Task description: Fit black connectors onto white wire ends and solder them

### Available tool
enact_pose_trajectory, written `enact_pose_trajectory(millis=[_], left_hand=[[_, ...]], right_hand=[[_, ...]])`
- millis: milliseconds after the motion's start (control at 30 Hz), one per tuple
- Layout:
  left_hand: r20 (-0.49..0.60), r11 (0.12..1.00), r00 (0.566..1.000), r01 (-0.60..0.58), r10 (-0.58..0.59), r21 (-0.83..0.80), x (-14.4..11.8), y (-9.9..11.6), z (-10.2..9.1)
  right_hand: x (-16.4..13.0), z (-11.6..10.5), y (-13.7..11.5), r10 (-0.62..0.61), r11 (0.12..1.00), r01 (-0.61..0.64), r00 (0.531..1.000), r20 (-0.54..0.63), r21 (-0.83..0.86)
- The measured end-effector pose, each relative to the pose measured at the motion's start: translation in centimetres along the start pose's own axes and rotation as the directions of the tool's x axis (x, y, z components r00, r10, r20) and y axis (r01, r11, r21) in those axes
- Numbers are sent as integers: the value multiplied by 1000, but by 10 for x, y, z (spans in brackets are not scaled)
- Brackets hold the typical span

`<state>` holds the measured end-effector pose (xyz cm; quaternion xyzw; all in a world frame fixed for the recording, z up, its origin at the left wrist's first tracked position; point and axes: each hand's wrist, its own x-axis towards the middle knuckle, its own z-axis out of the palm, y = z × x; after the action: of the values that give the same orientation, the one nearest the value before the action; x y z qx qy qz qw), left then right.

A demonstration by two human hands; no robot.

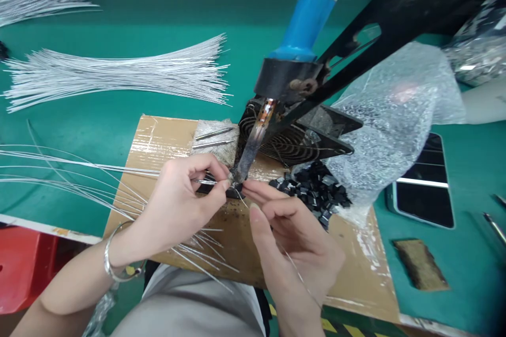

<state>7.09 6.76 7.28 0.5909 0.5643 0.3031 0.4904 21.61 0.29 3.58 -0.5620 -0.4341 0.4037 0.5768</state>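
Just left of the soldering iron's tip, my left hand (177, 208) pinches the ends of thin silvery-white wires (130, 169) that trail off to the left. My right hand (296, 242) holds a strand of solder wire (294, 266) between thumb and fingers, its end pointing up toward the tip. The soldering iron (256, 139) is fixed in a clamp and slants down between both hands. Below the tip sits a small dark block (236, 191), partly covered by my fingers. Whatever joins at the wire ends is too small to make out.
Under the work lies a cardboard sheet (356, 274). A black fan (284, 139), small black parts (316, 189) and a bubble-wrap bag (387, 116) stand close by. A wire bundle (118, 76) lies at back left. At right are a phone (425, 184) and a brown pad (421, 265).
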Motion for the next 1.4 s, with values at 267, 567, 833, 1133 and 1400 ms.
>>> enact_pose_trajectory(millis=[267, 567, 833, 1133, 1400], left_hand=[[-2, 1000, 1000, -19, 19, 2, -2, 3, 0], [-1, 1000, 1000, -15, 15, 16, -2, 2, 0], [4, 1000, 1000, -2, 2, 7, -2, 1, 0], [9, 1000, 1000, -25, 25, 2, -3, 3, -1], [14, 1000, 1000, -16, 16, 4, -3, 2, -1]], right_hand=[[-1, -4, 4, -41, 998, 42, 999, 21, -39], [-3, 2, -5, 24, 999, -25, 999, -32, -21], [-3, -1, -1, -15, 997, 15, 1000, -6, -75], [-2, 0, -3, -20, 997, 18, 999, -30, -81], [-2, 1, -6, -34, 994, 31, 999, -24, -102]])
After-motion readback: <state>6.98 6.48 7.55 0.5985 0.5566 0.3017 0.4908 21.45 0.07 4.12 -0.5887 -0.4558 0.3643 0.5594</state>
